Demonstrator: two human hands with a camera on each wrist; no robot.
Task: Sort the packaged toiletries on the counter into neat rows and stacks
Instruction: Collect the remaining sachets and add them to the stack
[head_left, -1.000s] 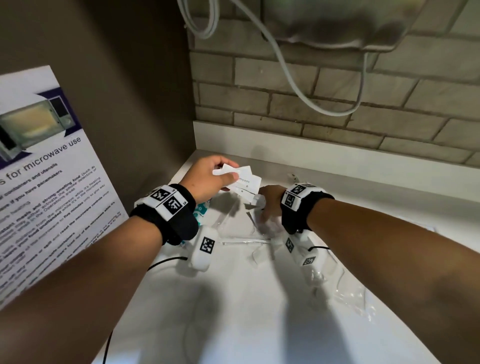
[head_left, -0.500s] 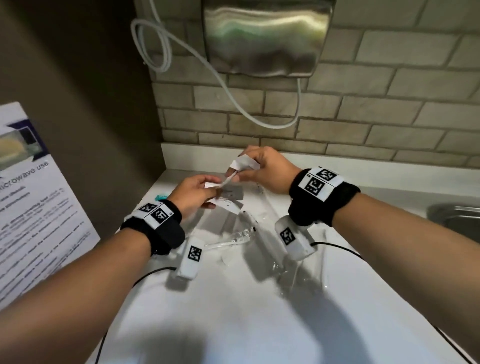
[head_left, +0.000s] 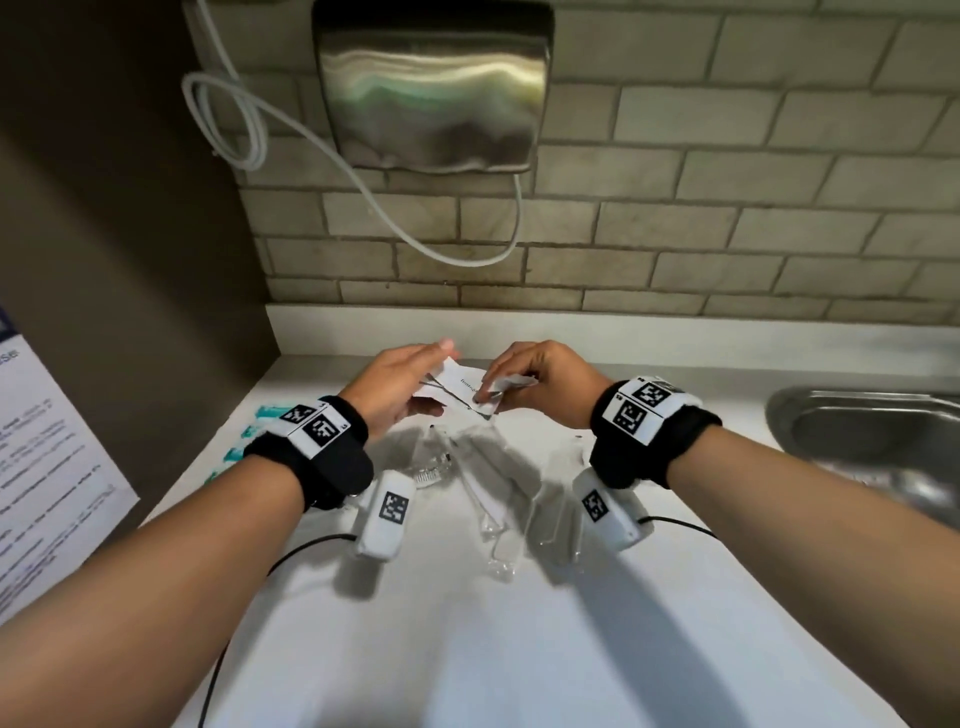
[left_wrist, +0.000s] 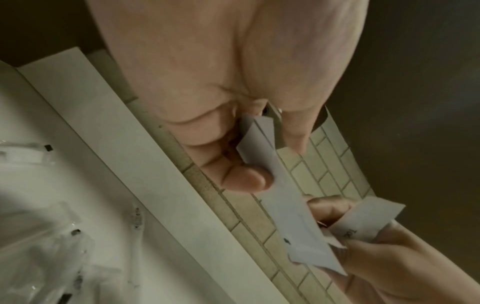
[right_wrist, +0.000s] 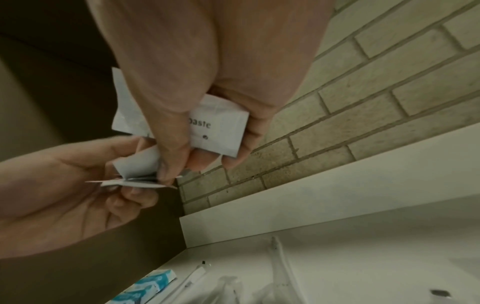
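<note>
1. Since the earlier head frame, both hands had come closer together above the back of the desk (head_left: 467, 649), the left hand (head_left: 395, 387) and right hand (head_left: 545, 379) now meeting over white sachets (head_left: 457, 389). Clear wrapped toothbrushes (head_left: 488, 499) lay on the desk below, teal packets (head_left: 244, 441) at its left edge, a steel sink (head_left: 872, 441) to the right.
2. From the left wrist, the left hand (left_wrist: 221, 102) pinched one end of a flat sachet (left_wrist: 285, 205), its grip narrow; the right hand (left_wrist: 389, 267) held the far end.
3. From the right wrist, the right hand (right_wrist: 207, 82) gripped a sachet (right_wrist: 221, 127) reading "paste", fingers curled round it; the left hand (right_wrist: 64, 185) pinched thin sachets (right_wrist: 135, 181) beside it.
</note>
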